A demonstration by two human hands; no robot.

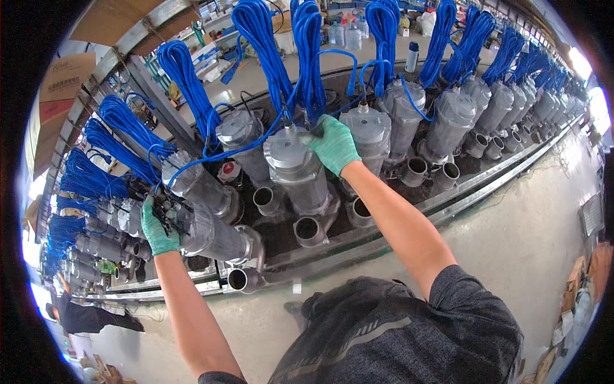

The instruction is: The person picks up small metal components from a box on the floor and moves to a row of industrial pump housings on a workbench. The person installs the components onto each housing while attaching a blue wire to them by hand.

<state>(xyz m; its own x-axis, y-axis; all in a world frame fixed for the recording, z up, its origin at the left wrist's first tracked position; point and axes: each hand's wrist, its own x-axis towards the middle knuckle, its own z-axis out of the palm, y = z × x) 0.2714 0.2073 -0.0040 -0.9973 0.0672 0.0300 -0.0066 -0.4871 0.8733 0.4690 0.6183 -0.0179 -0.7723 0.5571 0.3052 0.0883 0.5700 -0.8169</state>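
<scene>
Dark grey shirt (416,333) nearest. Left green-gloved hand (159,227) at top end of tilted grey pump (214,237), fingers curled, grip unclear. Right green-gloved hand (334,146) against top of upright pump (299,176), finger spread unclear. Both pumps on dark bench (283,246), blue cable bundles (263,54) above.
</scene>
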